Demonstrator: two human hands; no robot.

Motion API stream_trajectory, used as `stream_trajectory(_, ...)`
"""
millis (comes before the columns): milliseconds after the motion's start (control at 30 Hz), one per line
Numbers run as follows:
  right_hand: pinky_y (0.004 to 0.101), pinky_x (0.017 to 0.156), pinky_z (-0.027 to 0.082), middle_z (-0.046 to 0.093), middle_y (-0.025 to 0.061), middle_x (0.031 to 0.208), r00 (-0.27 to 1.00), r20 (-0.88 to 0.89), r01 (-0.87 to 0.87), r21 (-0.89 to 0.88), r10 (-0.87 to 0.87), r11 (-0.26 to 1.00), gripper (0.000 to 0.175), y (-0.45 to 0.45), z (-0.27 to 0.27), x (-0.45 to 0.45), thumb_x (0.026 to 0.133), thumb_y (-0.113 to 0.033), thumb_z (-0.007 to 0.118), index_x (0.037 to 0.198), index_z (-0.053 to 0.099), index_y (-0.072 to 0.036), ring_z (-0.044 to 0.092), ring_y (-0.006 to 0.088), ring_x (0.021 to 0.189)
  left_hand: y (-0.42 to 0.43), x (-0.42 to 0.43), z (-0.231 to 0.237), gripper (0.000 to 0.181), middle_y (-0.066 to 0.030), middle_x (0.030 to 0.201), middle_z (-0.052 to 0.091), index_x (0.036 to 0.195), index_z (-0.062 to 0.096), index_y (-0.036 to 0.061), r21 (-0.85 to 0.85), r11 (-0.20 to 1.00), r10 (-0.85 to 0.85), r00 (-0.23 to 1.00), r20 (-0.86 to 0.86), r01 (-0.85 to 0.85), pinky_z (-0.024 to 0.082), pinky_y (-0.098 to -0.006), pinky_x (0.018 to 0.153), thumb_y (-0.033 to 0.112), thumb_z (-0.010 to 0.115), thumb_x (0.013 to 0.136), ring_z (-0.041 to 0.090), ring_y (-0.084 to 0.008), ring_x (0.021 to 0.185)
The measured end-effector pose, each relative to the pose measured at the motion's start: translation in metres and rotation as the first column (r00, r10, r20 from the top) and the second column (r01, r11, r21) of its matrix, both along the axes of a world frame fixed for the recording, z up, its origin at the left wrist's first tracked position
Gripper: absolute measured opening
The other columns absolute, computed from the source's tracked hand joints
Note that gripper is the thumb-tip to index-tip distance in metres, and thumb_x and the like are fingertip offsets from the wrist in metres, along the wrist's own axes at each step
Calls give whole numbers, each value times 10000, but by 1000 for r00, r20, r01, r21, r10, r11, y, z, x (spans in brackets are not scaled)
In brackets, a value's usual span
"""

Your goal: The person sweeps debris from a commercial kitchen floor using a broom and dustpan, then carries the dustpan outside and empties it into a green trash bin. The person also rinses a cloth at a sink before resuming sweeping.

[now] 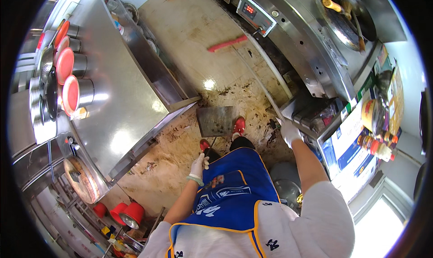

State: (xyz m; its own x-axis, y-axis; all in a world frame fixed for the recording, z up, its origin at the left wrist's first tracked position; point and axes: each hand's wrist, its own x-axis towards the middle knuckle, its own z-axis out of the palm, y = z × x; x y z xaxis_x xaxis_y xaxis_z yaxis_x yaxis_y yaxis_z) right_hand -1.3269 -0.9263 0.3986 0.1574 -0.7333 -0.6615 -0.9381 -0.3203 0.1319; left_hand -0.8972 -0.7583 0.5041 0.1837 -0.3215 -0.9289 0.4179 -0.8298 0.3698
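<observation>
In a white glove, my right hand (290, 132) grips the long pale handle of a floor squeegee or broom. Its red head (227, 43) lies on the dirty floor ahead, beside a white pipe. My left hand (199, 165), also gloved, is closed around the thin dark handle of a metal dustpan (215, 121). The dustpan's flat pan rests on the floor just in front of my red shoes and has dark bits on it. Dark debris and brown grime are spread over the floor (169, 146) around it.
To the left stands a steel worktable (118, 99) with lidded steel containers (70, 94) and a round chopping board (81, 180). A steel stove (304, 44) with a wok (341, 24) runs along the right. Bottles (375, 148) stand nearer on the right. Red buckets (132, 214) sit lower left.
</observation>
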Motion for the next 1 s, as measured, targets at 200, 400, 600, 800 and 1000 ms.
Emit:
stream_trajectory(200,498,833,540,643,266,1071,787,-66,601,311,-614,737,433,180,128,23,1024,-335,326,1163,560,2,648,429,997,38,61,-22,420,-56,630,592,680,569,87,-74,986,136,973,-185,-152,477,-322,744,382,528,977,584,-209,695)
stream_trajectory(400,478,494,537,682,177,730,409,-244,878,367,-879,306,609,314,232,119,1012,-469,287,1020,634,31,679,327,596,71,113,-17,414,-33,596,568,640,538,133,-42,987,146,978,-149,-153,451,-286,631,407,576,947,522,-163,558)
stream_trajectory(600,402,532,525,665,144,735,229,-210,910,392,-950,133,559,383,305,116,986,-499,373,948,644,-12,647,286,578,91,143,-19,397,2,581,546,628,505,167,37,982,186,979,-77,-184,401,-238,521,409,602,927,457,-114,492)
stream_trajectory(800,382,801,516,648,158,950,825,-86,561,251,-559,789,364,375,254,88,956,-294,477,1174,546,-11,655,289,906,106,174,-27,370,-55,621,585,683,501,132,-3,959,284,957,-65,-285,424,-281,513,365,579,959,488,-151,493)
stream_trajectory(1000,538,751,468,640,0,942,-79,7,724,687,-997,-53,280,298,113,44,920,-398,433,1076,572,-211,591,220,928,123,201,-21,347,-11,628,551,699,490,147,2,964,266,964,15,-266,422,-269,578,353,586,961,452,-135,529)
